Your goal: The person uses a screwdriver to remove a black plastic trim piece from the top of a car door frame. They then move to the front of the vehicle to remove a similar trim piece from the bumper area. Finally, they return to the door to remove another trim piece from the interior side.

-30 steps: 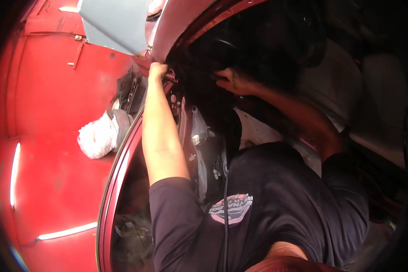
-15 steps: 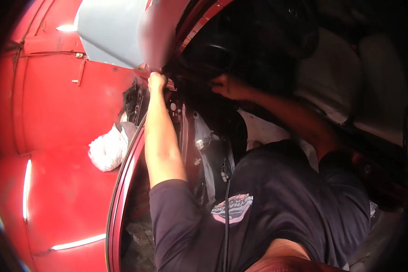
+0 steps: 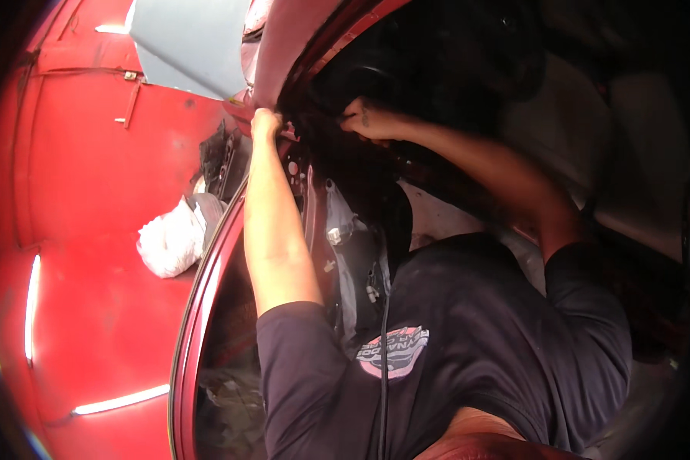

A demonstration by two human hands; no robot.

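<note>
Brace the left hand (image 3: 265, 123), curled at the far corner of the maroon car door (image 3: 213, 281) on the left; work the right hand (image 3: 369, 120) slowly in shadow. I cannot tell what either grips.

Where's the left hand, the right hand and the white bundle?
Left hand (image 3: 265, 123): head view, back of the hand.
Right hand (image 3: 368, 119): head view, back of the hand.
White bundle (image 3: 167, 242): head view, crumpled middle.

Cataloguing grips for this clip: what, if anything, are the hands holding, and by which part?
It cannot be told: the left hand is curled at the red metal car door's far end; the right hand's fingertips are in shadow.
</note>
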